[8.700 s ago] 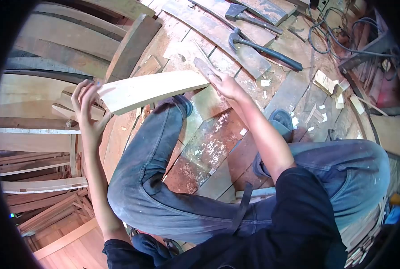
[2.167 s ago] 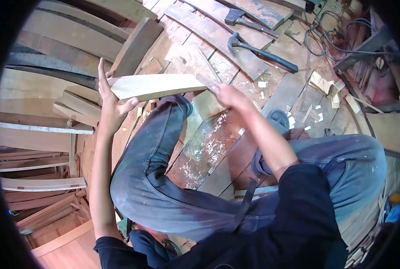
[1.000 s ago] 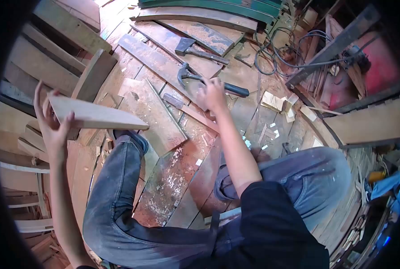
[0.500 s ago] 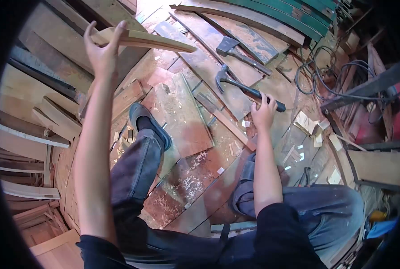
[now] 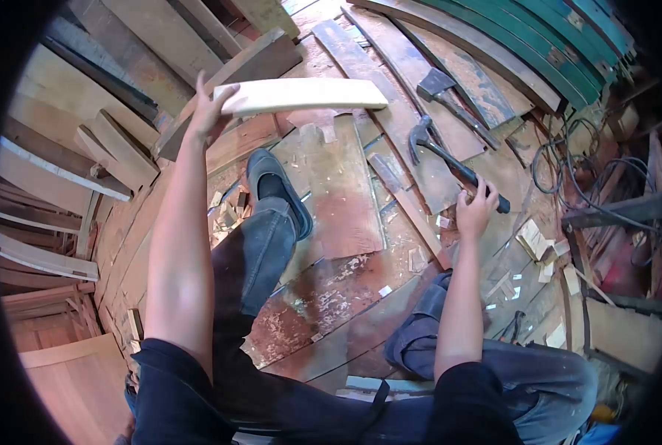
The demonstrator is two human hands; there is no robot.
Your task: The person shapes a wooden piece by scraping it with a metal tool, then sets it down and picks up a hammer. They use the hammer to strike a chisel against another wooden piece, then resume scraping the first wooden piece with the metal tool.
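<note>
My left hand (image 5: 212,115) grips one end of a pale, slightly curved wooden piece (image 5: 301,94), held up over the floor with its broad face showing bright. On the right, my right hand (image 5: 477,209) is wrapped round the black handle of a claw hammer (image 5: 450,162), whose metal head points up and left. An axe (image 5: 457,107) lies on boards beyond the hammer. Between my legs a worn flat board (image 5: 342,193) rests on the floor, with a narrow wooden strip (image 5: 409,211) to its right.
Green slats (image 5: 524,44) stand at the upper right, near coiled black cable (image 5: 561,163). Wood chips (image 5: 535,241) lie right of my right hand. Curved boards (image 5: 49,167) are stacked at the left. A pair of pliers (image 5: 513,325) lies near my right knee.
The view has shifted, so the floor objects appear further right. My left hand has lowered and turned the wooden piece, now showing its broad face. The hammer remains in my right hand.
</note>
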